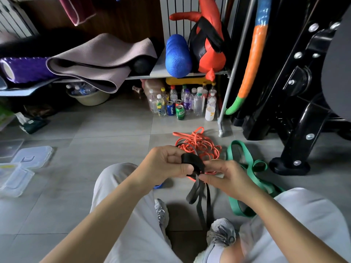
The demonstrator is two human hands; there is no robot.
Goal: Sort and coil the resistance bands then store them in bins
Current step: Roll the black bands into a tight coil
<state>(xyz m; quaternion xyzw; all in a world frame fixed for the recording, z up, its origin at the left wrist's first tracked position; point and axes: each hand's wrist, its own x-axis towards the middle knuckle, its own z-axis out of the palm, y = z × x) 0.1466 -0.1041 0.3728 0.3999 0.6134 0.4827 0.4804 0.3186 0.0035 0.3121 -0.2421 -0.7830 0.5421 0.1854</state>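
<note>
A black resistance band point(191, 161) is partly coiled between my hands, above my knees. My left hand point(167, 165) grips the small black coil with curled fingers and thumb. My right hand point(226, 177) pinches the band where it leaves the coil. Its loose tail point(201, 202) hangs down to the floor between my shoes. Behind my hands a tangle of orange bands point(199, 145) lies on the tiles. To its right a wide green band point(245, 162) lies looped on the floor and runs under my right forearm.
Clear plastic bins and lids point(20, 168) lie on the floor at the far left. Bottles and cans point(182, 103) stand under a shelf with mats and a blue roller point(177, 56). A black machine frame point(296, 118) stands at the right.
</note>
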